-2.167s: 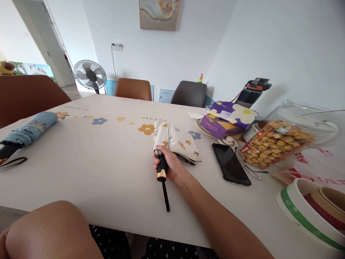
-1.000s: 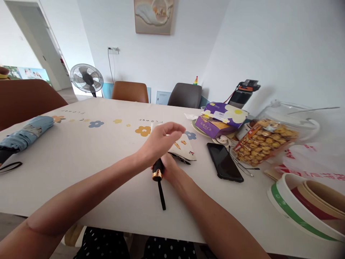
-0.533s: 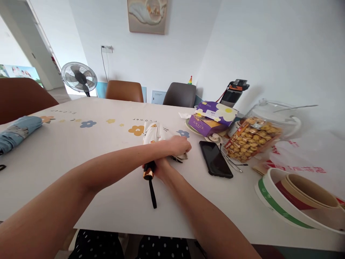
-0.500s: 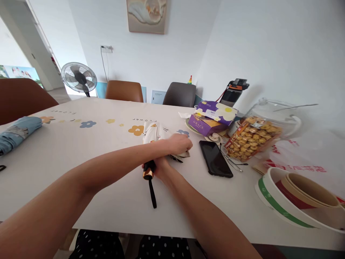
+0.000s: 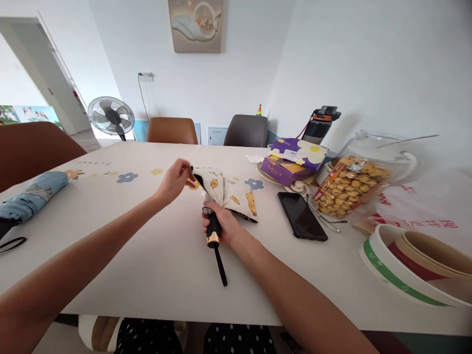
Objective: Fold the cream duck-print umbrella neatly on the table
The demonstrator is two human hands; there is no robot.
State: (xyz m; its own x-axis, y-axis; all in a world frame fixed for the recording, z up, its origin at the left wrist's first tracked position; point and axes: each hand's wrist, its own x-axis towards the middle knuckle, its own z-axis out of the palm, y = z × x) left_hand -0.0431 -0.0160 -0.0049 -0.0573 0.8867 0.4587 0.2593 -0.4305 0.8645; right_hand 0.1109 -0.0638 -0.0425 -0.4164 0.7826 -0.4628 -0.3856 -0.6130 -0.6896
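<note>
A folded white umbrella (image 5: pixel 236 194) with yellow cartoon prints and a dark lining lies on the table in front of me. Its black handle with a gold band points towards me, and a black wrist strap trails from the end. My right hand (image 5: pixel 224 221) is wrapped round the umbrella just above the handle. Out to the left, my left hand (image 5: pixel 176 181) pinches the edge of one loose canopy fold and holds it away from the rest. Another fold spreads out to the right, its dark underside showing along the lower edge.
A blue folded umbrella (image 5: pixel 35 196) lies at the table's left. To the right are a black phone (image 5: pixel 302 216), glasses, purple boxes (image 5: pixel 285 169), a jar of snacks (image 5: pixel 354 184), a plastic bag and paper tubs (image 5: pixel 416 265). The table's near edge runs above my lap.
My left hand has moved from the right, where it crossed over my right arm, to the umbrella's left side, drawing a canopy fold out. My right hand keeps its hold.
</note>
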